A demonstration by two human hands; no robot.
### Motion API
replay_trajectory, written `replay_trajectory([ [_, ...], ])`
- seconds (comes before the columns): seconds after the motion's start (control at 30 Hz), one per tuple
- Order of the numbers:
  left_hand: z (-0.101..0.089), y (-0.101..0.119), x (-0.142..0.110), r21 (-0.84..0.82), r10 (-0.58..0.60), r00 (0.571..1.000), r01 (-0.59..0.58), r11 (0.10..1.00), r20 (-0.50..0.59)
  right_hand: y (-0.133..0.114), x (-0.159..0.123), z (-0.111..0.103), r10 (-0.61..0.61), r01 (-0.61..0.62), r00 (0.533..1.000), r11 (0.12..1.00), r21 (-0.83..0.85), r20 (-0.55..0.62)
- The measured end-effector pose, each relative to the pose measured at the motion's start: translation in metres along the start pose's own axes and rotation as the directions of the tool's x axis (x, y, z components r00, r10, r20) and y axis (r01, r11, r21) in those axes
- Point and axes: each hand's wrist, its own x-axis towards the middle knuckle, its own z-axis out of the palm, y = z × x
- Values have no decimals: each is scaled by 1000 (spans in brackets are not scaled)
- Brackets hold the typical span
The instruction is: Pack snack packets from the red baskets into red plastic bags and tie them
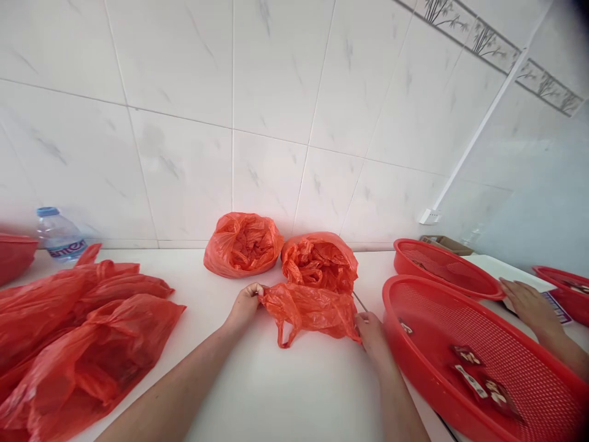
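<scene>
A red plastic bag [313, 310] is stretched sideways between my two hands, low over the white table. My left hand [246, 302] pinches its left end, fingers closed. At the other end, my right hand [370, 334] grips the bag's lower right corner. One handle loop of the bag dangles toward me. Just behind it sits an opened red bag [319, 261] stuffed with crumpled red plastic bags. Another such bundle [243, 244] stands beside that one against the wall.
Several red bags [92, 356] lie heaped on the left, near a water bottle [62, 234]. On the right, a red basket [460, 331] holds a few small wrapped packets [467, 355]; a second red basket [442, 270] is behind it. Another person's hand [529, 304] reaches in there.
</scene>
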Motion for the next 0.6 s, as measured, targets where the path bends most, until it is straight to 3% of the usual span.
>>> replay_trajectory([
  [0.13,1,-2,1,125,53,997,-45,991,-61,-15,-48,2,-66,45,985,990,-133,-158],
  [0.23,3,5,-2,229,178,972,-140,963,-151,-25,-98,16,-308,237,873,946,-223,-379],
  [0.27,5,9,-5,269,232,958,-181,946,-169,-28,-111,24,-371,308,853,926,-219,-367],
  [0.33,10,18,-13,350,326,936,-263,899,-133,-34,-128,42,-484,443,850,871,-213,-209],
  [0.43,23,29,-30,428,366,925,-373,823,101,-40,-121,66,-603,599,793,748,-284,84],
  [0.5,33,29,-38,452,338,912,-408,793,231,-39,-102,76,-628,632,762,667,-395,158],
  [0.6,42,22,-41,482,278,925,-373,793,258,-27,-73,77,-557,560,808,627,-542,192],
])
